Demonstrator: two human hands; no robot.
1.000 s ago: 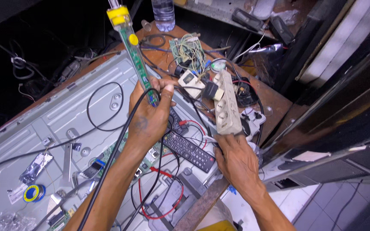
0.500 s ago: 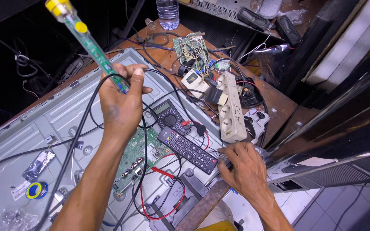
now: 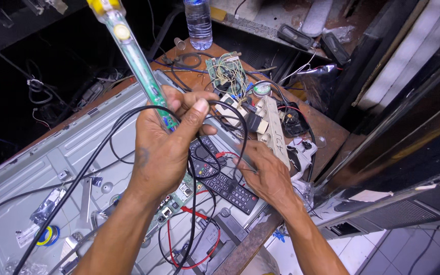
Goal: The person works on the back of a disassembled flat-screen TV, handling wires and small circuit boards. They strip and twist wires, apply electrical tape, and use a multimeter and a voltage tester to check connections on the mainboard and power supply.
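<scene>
Around the hands: remote [image 3: 225, 184], power strip [image 3: 275, 130], bottle [image 3: 199, 23].

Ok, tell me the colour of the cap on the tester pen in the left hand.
Yellow: the cap tops the clear tester pen in the left hand, shown in the head view.

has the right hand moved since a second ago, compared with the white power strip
Yes. The right hand was gripping the white power strip a second ago; it then dropped toward the table edge, and now sits left of the strip's near end, over the black remote.
</scene>
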